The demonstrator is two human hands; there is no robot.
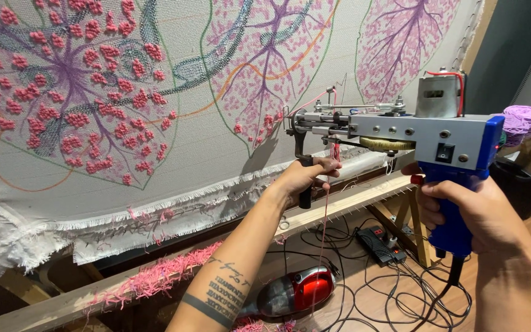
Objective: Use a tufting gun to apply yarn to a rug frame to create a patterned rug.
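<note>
I hold a tufting gun (425,136) with a grey metal body and blue grip up against a stretched white cloth (216,141). My right hand (468,209) is wrapped around the blue handle at the rear. My left hand (305,175) grips the black front handle below the needle. Pink yarn (326,215) runs down from the gun past my left hand. The needle tip (290,120) sits close to a pink tufted leaf pattern (259,67) on the cloth.
A wooden frame rail (339,206) runs under the cloth, with pink yarn scraps (155,276) on it. On the wooden floor lie a red hand vacuum (296,292), a black power strip (381,245) and tangled cables. A purple yarn cone (522,120) sits at right.
</note>
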